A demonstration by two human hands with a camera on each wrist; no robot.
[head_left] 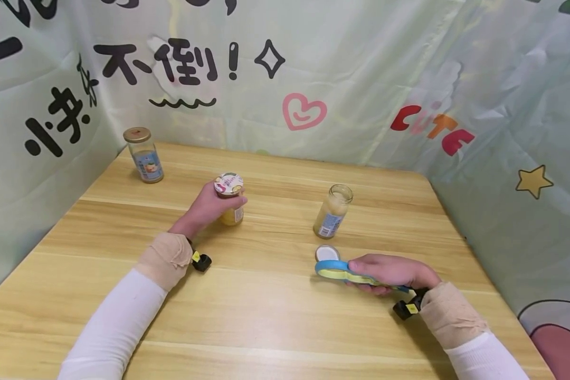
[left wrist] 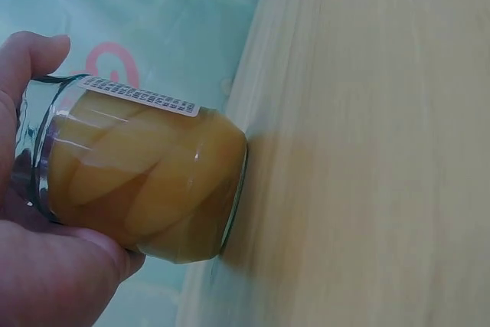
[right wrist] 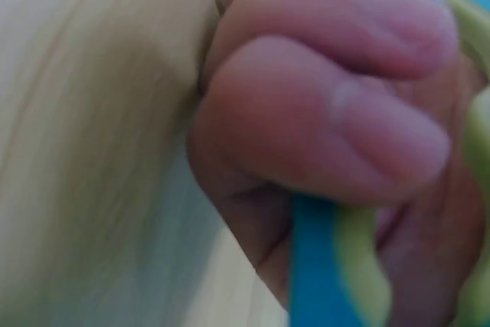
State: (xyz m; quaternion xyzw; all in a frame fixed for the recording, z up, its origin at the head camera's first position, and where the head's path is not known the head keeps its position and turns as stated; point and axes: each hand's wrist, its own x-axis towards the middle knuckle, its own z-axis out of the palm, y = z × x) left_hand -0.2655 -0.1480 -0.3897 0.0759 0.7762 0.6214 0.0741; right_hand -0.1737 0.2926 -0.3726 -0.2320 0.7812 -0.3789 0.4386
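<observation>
One jar (head_left: 233,216) of yellow chunks (left wrist: 145,178): left grip (head_left: 210,204) clasps it, right grip (head_left: 390,269) a tool (head_left: 333,272).

The open jar (head_left: 333,208) is cream with a blue-and-white label (head_left: 331,225). In front of it, the loose lid (head_left: 328,253) is white, the opener (head_left: 337,274) blue and yellow. Left of it, the near jar (left wrist: 145,174) shows amber under a pink-and-white patterned cap (head_left: 228,183); farther left, the far jar (head_left: 145,158) has a golden-brown top (head_left: 136,135) and blue sticker (head_left: 149,165).

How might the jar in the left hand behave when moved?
The jar looks like smooth glass, so it could be slippery and break if dropped. Packed with yellow chunks, it's probably heavy for its size; its round body might roll if tipped.
</observation>
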